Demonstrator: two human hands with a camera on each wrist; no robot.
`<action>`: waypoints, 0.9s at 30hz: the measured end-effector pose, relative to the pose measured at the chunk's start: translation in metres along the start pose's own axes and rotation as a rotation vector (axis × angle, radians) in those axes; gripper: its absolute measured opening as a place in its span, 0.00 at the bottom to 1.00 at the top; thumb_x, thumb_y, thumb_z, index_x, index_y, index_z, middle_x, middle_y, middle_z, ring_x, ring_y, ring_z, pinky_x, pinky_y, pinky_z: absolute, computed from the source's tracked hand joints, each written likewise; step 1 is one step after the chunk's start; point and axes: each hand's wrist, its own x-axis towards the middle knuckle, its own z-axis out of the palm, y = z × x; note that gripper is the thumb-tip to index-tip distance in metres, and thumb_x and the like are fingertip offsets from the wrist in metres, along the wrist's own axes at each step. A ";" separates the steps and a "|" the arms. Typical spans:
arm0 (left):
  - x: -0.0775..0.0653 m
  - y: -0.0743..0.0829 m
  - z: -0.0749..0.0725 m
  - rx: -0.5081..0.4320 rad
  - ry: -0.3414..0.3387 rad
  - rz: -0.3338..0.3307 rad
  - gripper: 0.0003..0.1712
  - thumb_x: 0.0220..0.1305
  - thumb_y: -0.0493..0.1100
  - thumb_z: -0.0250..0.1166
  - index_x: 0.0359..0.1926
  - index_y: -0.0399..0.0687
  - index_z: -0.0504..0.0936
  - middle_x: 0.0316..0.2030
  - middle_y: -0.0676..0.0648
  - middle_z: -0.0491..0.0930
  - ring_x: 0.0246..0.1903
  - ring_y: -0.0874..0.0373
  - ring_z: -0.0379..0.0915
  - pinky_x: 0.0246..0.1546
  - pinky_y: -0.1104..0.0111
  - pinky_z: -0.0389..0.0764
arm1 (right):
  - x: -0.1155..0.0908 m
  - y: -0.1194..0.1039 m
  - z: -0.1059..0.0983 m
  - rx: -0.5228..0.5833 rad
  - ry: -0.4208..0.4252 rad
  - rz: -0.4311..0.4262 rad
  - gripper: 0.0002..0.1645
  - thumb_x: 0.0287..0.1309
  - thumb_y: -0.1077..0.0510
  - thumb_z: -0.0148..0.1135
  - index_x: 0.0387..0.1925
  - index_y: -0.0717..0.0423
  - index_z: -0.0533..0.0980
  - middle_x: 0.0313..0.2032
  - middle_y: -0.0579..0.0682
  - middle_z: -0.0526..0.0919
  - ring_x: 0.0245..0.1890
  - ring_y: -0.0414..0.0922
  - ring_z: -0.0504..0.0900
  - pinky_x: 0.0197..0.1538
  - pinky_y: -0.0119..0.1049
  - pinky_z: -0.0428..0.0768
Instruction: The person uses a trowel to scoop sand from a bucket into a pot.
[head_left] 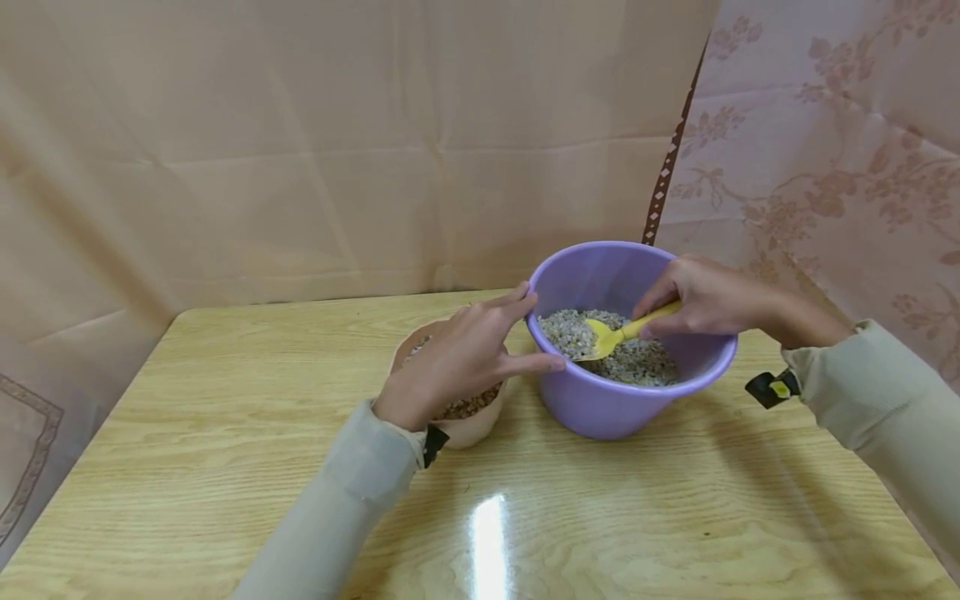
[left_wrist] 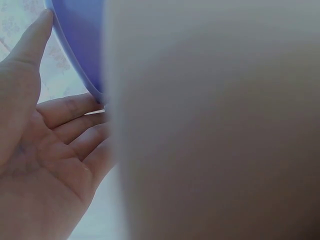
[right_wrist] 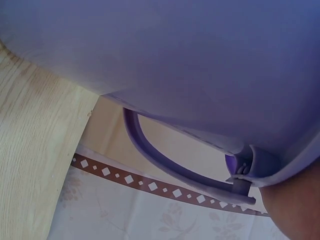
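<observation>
A purple bucket (head_left: 600,408) holds fine greyish-white gravel (head_left: 645,367). My right hand (head_left: 705,296) reaches over its far right rim and grips the handle of a small yellow plastic shovel (head_left: 611,337), whose blade lies at the gravel, near the bucket's left wall. With thumb and fingers spread apart, my left hand (head_left: 468,350) touches the left rim; the left wrist view shows its fingertips against the purple edge (left_wrist: 75,65). Beneath that hand stands a beige pot (head_left: 472,429) with brown grains (head_left: 468,406) inside, partly hidden by the hand and wrist.
Both containers stand on a light wooden table (head_left: 262,467). Behind it hang beige and floral cloths (head_left: 337,167). The bucket's purple handle (right_wrist: 170,165) hangs along its outer side in the right wrist view. A pale blurred surface (left_wrist: 215,125) blocks most of the left wrist view.
</observation>
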 end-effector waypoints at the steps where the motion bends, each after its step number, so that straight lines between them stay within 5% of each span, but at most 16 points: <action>1: 0.000 0.000 0.000 0.000 0.002 0.000 0.54 0.59 0.71 0.63 0.74 0.40 0.62 0.72 0.43 0.61 0.67 0.54 0.65 0.61 0.65 0.73 | 0.000 0.000 0.000 0.009 0.002 -0.005 0.10 0.51 0.59 0.76 0.36 0.58 0.88 0.32 0.47 0.89 0.30 0.36 0.87 0.35 0.29 0.83; 11: 0.000 -0.001 0.000 0.009 0.017 0.034 0.52 0.60 0.68 0.65 0.73 0.40 0.64 0.72 0.41 0.61 0.58 0.55 0.76 0.60 0.65 0.73 | -0.001 0.002 -0.003 0.012 0.017 -0.044 0.09 0.50 0.61 0.76 0.36 0.57 0.88 0.33 0.46 0.90 0.32 0.37 0.87 0.36 0.30 0.84; 18: 0.000 -0.001 0.001 0.021 0.021 0.034 0.51 0.60 0.69 0.64 0.73 0.41 0.64 0.71 0.42 0.63 0.61 0.54 0.73 0.60 0.64 0.74 | -0.002 0.001 -0.005 0.007 0.027 -0.071 0.09 0.50 0.62 0.76 0.36 0.55 0.88 0.33 0.45 0.90 0.32 0.36 0.87 0.36 0.30 0.84; 24: 0.000 -0.001 0.001 0.016 0.018 0.040 0.52 0.60 0.68 0.64 0.73 0.40 0.63 0.72 0.41 0.61 0.35 0.62 0.84 0.60 0.65 0.74 | -0.001 0.001 -0.008 -0.001 0.031 -0.056 0.09 0.51 0.62 0.76 0.37 0.55 0.88 0.34 0.44 0.90 0.35 0.37 0.88 0.39 0.30 0.84; 27: 0.000 -0.001 0.000 0.012 0.012 0.033 0.52 0.60 0.69 0.64 0.74 0.40 0.63 0.72 0.41 0.60 0.39 0.61 0.84 0.60 0.64 0.73 | -0.001 0.002 -0.009 -0.014 0.030 -0.057 0.09 0.51 0.62 0.76 0.37 0.54 0.88 0.34 0.43 0.90 0.36 0.37 0.87 0.39 0.30 0.84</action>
